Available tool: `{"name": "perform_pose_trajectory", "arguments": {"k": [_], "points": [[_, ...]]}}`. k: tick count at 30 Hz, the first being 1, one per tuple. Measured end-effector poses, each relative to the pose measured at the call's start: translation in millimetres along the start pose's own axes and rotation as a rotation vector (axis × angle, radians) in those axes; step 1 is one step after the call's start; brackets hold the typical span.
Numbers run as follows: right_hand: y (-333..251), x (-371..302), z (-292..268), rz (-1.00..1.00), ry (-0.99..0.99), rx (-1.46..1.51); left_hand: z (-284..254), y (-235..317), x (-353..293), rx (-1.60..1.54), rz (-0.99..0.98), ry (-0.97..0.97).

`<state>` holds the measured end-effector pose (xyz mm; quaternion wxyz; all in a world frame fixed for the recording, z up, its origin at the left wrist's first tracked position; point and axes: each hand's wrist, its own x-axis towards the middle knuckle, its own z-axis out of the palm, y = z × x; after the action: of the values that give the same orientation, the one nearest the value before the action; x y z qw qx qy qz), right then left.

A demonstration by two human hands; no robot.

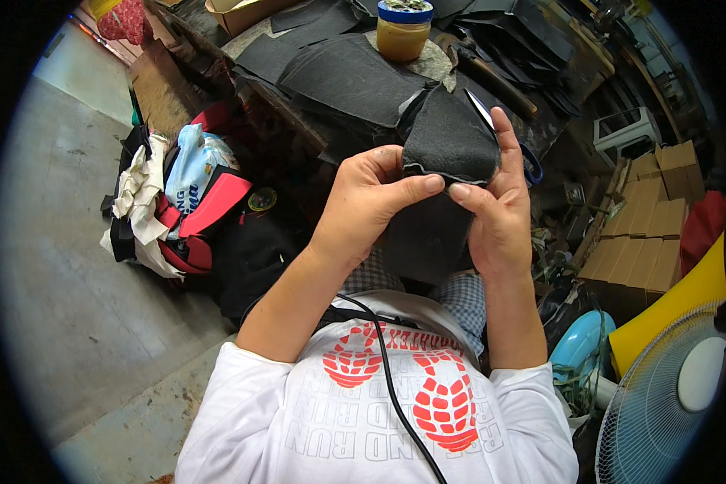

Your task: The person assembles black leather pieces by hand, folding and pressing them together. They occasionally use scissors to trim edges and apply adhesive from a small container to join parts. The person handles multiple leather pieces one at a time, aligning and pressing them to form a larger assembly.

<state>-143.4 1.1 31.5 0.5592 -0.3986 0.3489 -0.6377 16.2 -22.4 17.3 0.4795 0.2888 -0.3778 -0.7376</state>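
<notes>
Between my two hands I hold up a black leather-like piece (450, 133), its lower edge pale and ragged. My left hand (363, 194) pinches that edge near its left corner, thumb in front and fingers behind. At the right corner my right hand (496, 202) grips it, thumb tip close to the left thumb and a finger standing up along the side. Behind the right fingers show a pointed metal blade (479, 106) and a blue loop handle (532, 164), seemingly scissors. Another black piece (427, 238) hangs or lies below my hands.
The worktable holds black sheets (339, 77), a blue-rimmed jar (403, 36) of yellowish stuff and a wooden-handled tool (496, 81). Scraps and bags (189, 185) heap at the left. To the right are cardboard boxes (637, 234), a white stool (625, 133) and a fan (661, 403).
</notes>
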Motion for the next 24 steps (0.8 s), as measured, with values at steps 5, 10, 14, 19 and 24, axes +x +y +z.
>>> {"name": "perform_pose_trajectory", "arguments": {"k": [5, 10, 14, 19, 24], "points": [[0.7, 3.9, -6.1, 0.034, 0.000, 0.125, -11.4, -1.8, 1.6, -0.234, -0.145, -0.022], [4.6, 5.3, -12.0, 0.074, -0.035, 0.166, -14.2, -7.8, 0.6, -0.369, -0.178, -0.057], [0.9, 3.5, -13.9, 0.020, -0.033, -0.008, -6.2, -8.1, 0.3, -0.117, -0.027, -0.082], [-7.3, -6.0, -6.0, -0.112, -0.058, -0.173, -1.3, 1.0, 1.3, 0.259, 0.119, -0.111], [-25.3, -19.0, -23.6, -0.121, -0.053, -0.058, -2.4, 4.3, -5.1, -0.117, -0.074, -0.237]]}}
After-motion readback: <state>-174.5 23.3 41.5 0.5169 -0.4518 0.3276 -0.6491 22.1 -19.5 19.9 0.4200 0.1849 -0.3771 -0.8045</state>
